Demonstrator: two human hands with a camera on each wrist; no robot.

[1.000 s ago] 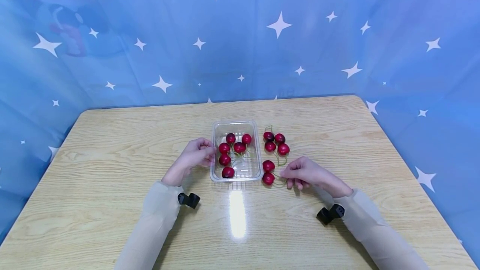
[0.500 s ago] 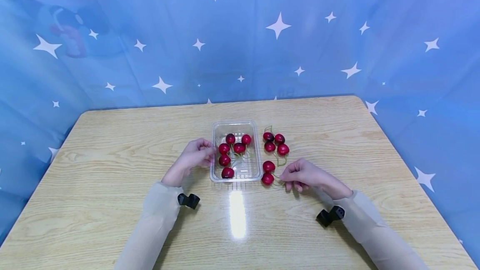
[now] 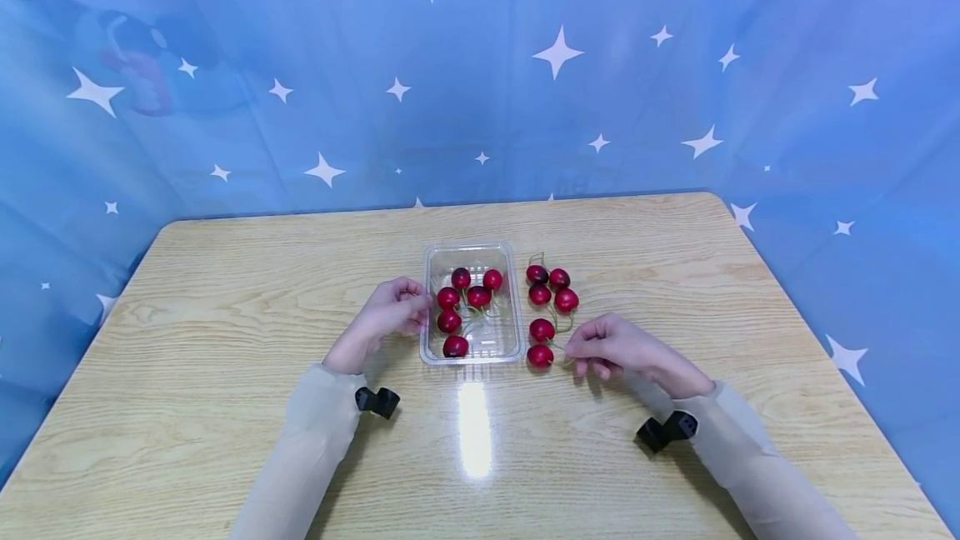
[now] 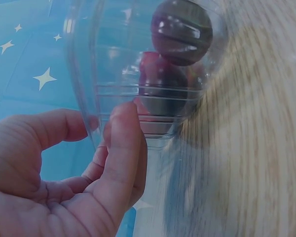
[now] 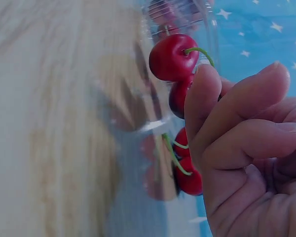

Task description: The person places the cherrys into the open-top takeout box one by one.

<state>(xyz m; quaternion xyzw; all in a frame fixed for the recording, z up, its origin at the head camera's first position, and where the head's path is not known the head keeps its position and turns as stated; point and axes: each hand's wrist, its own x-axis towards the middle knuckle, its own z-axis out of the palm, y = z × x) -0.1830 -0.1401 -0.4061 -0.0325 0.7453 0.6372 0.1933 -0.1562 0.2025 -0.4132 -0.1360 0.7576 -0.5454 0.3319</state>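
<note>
A clear plastic tray [image 3: 512,307] on the wooden table holds several red cherries [image 3: 449,321]. My left hand [image 3: 423,307] pinches the tray's left wall; in the left wrist view its thumb [image 4: 124,128] lies on the outside of the tray wall [image 4: 84,59]. To the right of the tray lie several more cherries [image 3: 566,300]. My right hand [image 3: 572,352] pinches the green stem of the nearest cherry [image 3: 540,355]. In the right wrist view that cherry [image 5: 168,57] sits just past my fingertips [image 5: 202,81], and its stem curves in behind them.
The wooden table [image 3: 225,290] has rounded far corners, and a blue star-patterned cloth [image 3: 555,48] hangs behind and around it. A bright glare spot [image 3: 475,423] lies on the table in front of the tray. Black wrist cameras [image 3: 377,399] sit on both sleeves.
My right hand has shifted slightly to the right, and the nearest cherry has moved a little with it. The left hand and the tray have stayed still.
</note>
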